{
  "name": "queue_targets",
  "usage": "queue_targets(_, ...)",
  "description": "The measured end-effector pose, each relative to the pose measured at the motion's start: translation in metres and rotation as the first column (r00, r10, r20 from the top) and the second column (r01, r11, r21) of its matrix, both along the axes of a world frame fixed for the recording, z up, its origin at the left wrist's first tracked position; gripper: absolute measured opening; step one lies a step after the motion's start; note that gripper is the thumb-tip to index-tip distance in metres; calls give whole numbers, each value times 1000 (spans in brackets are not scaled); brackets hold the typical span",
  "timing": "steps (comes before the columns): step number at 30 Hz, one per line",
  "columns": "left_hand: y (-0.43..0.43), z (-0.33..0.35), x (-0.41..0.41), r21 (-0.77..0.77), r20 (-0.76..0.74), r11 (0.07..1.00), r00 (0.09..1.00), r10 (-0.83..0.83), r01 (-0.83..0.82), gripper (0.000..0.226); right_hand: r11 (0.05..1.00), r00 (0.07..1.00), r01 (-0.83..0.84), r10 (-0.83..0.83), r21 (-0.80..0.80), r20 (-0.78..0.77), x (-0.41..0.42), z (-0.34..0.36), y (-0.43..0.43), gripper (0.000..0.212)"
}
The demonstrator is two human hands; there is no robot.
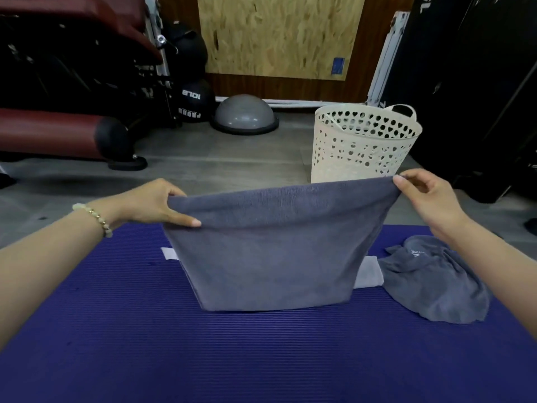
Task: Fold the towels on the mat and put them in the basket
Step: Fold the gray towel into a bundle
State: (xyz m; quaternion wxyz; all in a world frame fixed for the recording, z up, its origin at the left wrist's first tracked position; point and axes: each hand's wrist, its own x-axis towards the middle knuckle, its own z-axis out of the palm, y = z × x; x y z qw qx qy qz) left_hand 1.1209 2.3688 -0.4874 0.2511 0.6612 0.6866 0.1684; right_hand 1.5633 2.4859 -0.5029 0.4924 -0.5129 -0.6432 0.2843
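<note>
A: Where's the towel?
B: Head view: the left hand (157,203) and right hand (427,199) each pinch a top corner of the grey towel (276,251); its lower edge touches the purple mat (203,344); bare mat lies in front.
A: Around it?
B: A crumpled towel (436,280) lies on the mat to the right; grey floor (203,158) lies beyond; the cream basket (360,146) stands upright past the mat's far edge, its contents hidden.
</note>
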Motion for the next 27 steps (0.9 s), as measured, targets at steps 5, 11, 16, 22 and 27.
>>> queue_targets(5,2,-6,-3,-58,631,973,747,208,-223,90,976,946,19,-88,-218,-312,-6,-5,15,15)
queue_targets(11,31,-8,27,-69,938,847,255,236,-528,53,943,805,-36,-168,-331,-569,-24,7,29,9)
queue_targets(16,48,29,40,40,960,796,246,138,-603,42,946,698,-85,-166,-311,-696,-29,46,33,41)
queue_targets(22,36,47,44,114,949,825,307,75,-553,35,947,708,-187,-53,-260,-704,-11,60,13,37)
queue_targets(27,2,-20,42,-44,705,923,643,300,-382,29,878,889,-100,-132,-468,-438,10,-16,-25,17)
